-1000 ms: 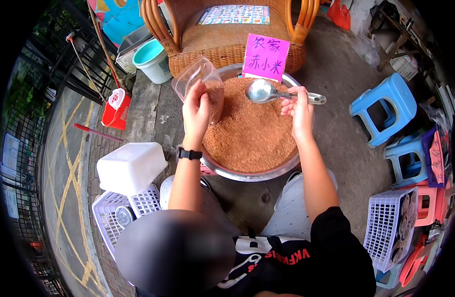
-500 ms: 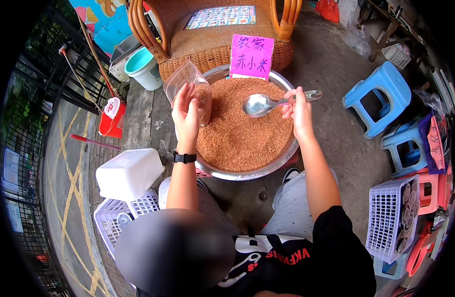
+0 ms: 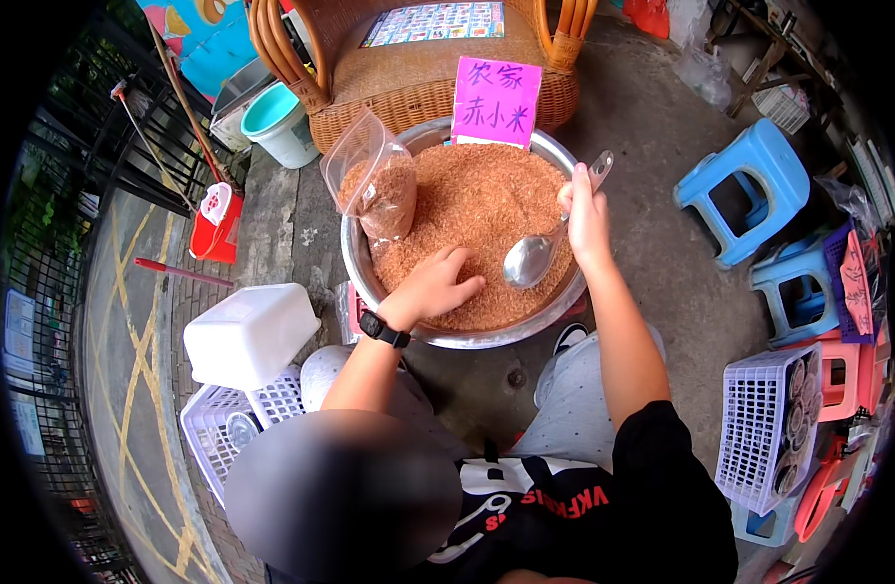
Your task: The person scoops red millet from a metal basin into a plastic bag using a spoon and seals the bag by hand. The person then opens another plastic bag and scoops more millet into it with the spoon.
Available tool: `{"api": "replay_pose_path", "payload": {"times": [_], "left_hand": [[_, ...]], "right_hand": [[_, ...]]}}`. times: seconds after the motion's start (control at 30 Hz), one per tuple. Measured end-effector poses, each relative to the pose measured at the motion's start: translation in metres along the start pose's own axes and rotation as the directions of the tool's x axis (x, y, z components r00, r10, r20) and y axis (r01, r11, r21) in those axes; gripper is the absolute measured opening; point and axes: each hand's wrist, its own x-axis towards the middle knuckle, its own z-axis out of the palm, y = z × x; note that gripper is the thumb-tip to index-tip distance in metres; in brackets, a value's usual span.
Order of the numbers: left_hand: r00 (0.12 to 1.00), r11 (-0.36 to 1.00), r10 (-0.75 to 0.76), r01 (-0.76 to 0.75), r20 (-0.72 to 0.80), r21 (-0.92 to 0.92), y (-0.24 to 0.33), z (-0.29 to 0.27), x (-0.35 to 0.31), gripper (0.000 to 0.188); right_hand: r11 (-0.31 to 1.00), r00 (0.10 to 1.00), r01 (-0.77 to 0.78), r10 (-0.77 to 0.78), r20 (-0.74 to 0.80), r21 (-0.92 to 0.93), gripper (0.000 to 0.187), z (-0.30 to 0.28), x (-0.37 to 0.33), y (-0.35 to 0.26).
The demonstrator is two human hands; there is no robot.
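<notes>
A wide metal basin [image 3: 477,341] full of reddish-brown grain [image 3: 482,190] stands before me. My right hand [image 3: 589,226] grips a large metal spoon [image 3: 531,261] by its handle over the basin's right side, the bowl tilted down to the left just over the grain. My left hand [image 3: 434,284], a dark watch on its wrist, is low over the near left part of the grain with thumb and fingers apart, holding nothing. Whether its fingertips touch the grain is hard to see. Beyond it, a clear plastic bag [image 3: 387,200], partly filled with grain, stands upright on the basin's left side, its mouth wide.
A pink handwritten sign [image 3: 496,102] stands at the basin's far rim, before a wicker chair [image 3: 409,88]. Blue stools [image 3: 744,195] and a purple crate [image 3: 754,433] are on the right. On the left are a white tub [image 3: 248,336], a red bucket [image 3: 216,229] and a teal-lined pail [image 3: 277,127].
My left hand has left the bag and come down nearer over the grain; the bag now stands by itself. The spoon's bowl has swung down toward me, its handle now pointing up and away.
</notes>
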Motion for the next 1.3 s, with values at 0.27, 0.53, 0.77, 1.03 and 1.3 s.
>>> {"api": "replay_pose_path", "payload": {"times": [0.27,0.53,0.77,1.03,1.3], "left_hand": [[0.979,0.961,-0.157,0.122,0.128,0.249,-0.019,-0.006,-0.007,0.057],[0.988,0.988,-0.114,0.102,-0.103,-0.115,-0.025,0.006,0.013,0.041],[0.959,0.945,-0.207,0.145,-0.193,-0.295,-0.055,0.037,0.033,0.043],[0.951,0.855,-0.224,0.087,-0.213,-0.511,-0.049,0.033,0.035,0.049],[0.945,0.773,-0.278,0.112,-0.174,-0.625,-0.057,0.031,0.038,0.052]], "right_hand": [[0.916,0.860,-0.398,0.357,0.364,0.042,0.056,0.009,-0.006,0.008],[0.784,0.713,-0.611,0.487,0.504,0.108,0.059,0.036,-0.017,0.028],[0.764,0.661,-0.644,0.534,0.528,0.033,0.058,0.045,-0.013,0.067],[0.761,0.718,-0.638,0.531,0.450,0.121,0.057,0.049,-0.018,0.070],[0.833,0.828,-0.535,0.481,0.289,0.145,0.058,0.056,-0.024,0.067]]}}
